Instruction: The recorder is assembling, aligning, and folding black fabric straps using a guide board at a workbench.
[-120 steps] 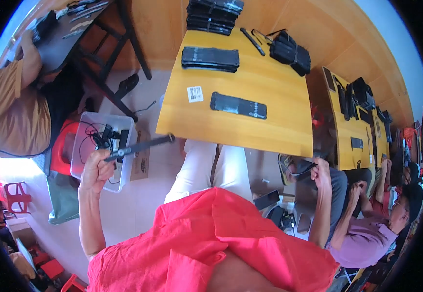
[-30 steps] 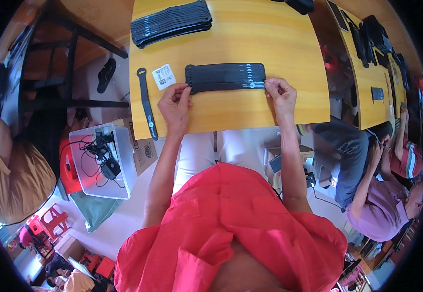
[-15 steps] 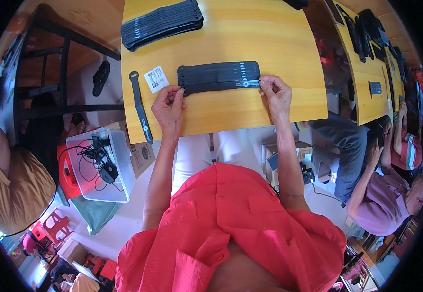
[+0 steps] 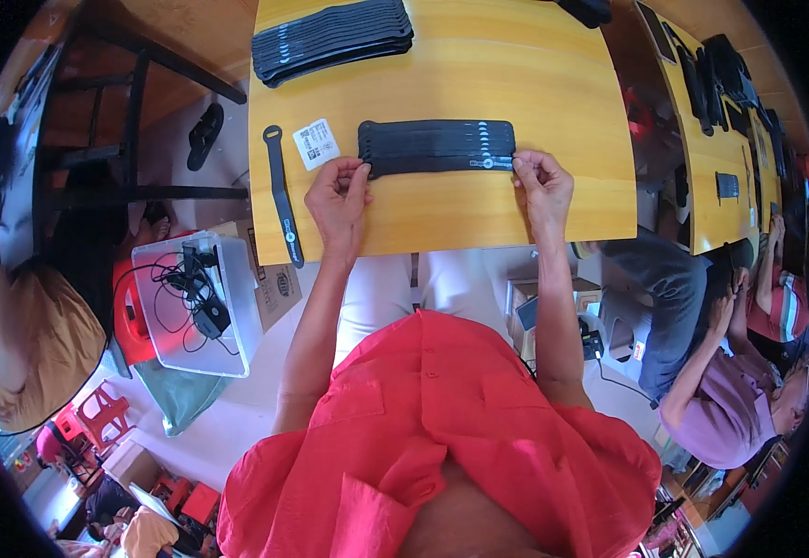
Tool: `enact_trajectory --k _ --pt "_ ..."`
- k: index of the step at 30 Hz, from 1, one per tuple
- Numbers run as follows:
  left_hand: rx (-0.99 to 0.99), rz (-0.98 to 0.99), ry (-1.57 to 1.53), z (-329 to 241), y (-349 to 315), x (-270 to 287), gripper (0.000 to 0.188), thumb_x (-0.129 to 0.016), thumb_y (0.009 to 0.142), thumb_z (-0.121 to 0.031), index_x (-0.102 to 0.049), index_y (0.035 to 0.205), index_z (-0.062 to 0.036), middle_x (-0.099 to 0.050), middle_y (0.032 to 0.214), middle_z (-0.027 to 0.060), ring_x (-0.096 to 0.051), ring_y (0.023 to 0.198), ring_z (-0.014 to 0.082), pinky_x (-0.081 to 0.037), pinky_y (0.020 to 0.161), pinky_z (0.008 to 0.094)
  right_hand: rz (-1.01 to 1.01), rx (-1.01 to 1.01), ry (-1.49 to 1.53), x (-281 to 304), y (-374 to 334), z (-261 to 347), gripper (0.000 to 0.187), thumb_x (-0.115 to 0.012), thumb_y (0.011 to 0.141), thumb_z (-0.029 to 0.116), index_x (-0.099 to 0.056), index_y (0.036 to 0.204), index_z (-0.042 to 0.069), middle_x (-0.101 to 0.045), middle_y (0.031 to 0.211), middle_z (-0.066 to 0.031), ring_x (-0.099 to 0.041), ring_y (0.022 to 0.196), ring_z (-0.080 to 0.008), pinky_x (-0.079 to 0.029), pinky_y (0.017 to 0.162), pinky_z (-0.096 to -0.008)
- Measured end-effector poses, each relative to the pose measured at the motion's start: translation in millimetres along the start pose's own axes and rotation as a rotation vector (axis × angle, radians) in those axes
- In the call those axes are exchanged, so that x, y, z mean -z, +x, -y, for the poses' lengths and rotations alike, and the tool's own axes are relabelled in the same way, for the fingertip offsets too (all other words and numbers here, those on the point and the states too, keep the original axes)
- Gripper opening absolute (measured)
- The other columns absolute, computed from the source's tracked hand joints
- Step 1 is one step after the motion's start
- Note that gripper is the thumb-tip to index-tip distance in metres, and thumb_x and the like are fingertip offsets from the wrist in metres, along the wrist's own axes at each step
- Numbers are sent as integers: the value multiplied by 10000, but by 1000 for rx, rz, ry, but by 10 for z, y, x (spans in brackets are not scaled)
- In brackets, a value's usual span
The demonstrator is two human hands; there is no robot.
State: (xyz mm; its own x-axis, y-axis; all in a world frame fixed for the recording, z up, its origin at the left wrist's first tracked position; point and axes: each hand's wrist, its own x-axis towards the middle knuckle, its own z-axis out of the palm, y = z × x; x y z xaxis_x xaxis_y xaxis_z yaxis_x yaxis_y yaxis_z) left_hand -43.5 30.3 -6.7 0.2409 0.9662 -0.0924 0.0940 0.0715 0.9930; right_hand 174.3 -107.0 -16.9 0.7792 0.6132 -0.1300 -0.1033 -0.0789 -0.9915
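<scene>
A yellow wooden table (image 4: 516, 74) fills the upper middle of the view, its near edge running in front of a person in a red shirt (image 4: 441, 437). To the left of the table, on the floor, stands a clear plastic bin (image 4: 237, 316) with black cables and a charger inside, next to a red stool (image 4: 130, 316). Other people sit at both sides: one in an ochre top at the far left, one in a purple shirt at the lower right.

At the table's far left corner lies a large stack of black straps (image 4: 330, 37), long axis running left to right, slightly tilted.

In the middle of the table lies the smaller strap bundle (image 4: 437, 146): flat black bands laid one over another and fanned a little, with a row of small pale marks along the top. Its long axis runs left to right, parallel to the near edge. The left hand (image 4: 337, 200) pinches the bundle's left end between thumb and fingers; the right hand (image 4: 539, 181) pinches its right end the same way.

A single black strap (image 4: 281, 195) lies well left of the bundle, long axis pointing away from the person, with a round end at the far tip. Between it and the bundle lies a small white card (image 4: 316, 142).
</scene>
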Motion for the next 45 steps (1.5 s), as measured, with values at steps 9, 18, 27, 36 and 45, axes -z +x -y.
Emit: enact_trajectory --k 9,18,27,36,45 --pt "8 -1 19 -31 -2 -7 78 -623 826 -32 -603 886 14 -582 720 27 -525 591 53 -463 477 191 -3 -13 -2 -26 -20 51 61 -630 826 13 -635 887 13 -562 655 11 -465 530 -40 -325 420 -172" --pt "16 -21 62 -29 -2 -15 73 -625 826 -33 -603 883 6 -581 725 21 -524 594 48 -471 478 191 -5 1 -26 -33 -10 43 69 -637 816 17 -633 884 11 -564 649 7 -468 527 -37 -333 417 -177" --pt "15 -24 60 -17 0 -27 64 -626 828 -37 -604 876 -2 -576 722 13 -514 592 43 -463 474 187 -18 0 -59 -36 -18 55 61 -644 816 27 -635 874 7 -577 665 6 -484 537 -42 -354 442 -178" --pt "-7 -18 93 -16 7 -22 65 -621 829 -40 -602 872 4 -579 718 19 -512 590 46 -459 471 191 -33 31 -85 -46 -9 47 65 -649 812 21 -635 873 3 -580 663 6 -495 539 -44 -374 465 -176" --pt "-5 -27 87 -40 -2 -32 68 -618 831 -37 -603 878 9 -579 722 25 -518 593 51 -455 467 192 -50 74 -87 -56 5 14 61 -656 800 10 -632 853 -8 -589 663 1 -507 539 -42 -399 482 -175"
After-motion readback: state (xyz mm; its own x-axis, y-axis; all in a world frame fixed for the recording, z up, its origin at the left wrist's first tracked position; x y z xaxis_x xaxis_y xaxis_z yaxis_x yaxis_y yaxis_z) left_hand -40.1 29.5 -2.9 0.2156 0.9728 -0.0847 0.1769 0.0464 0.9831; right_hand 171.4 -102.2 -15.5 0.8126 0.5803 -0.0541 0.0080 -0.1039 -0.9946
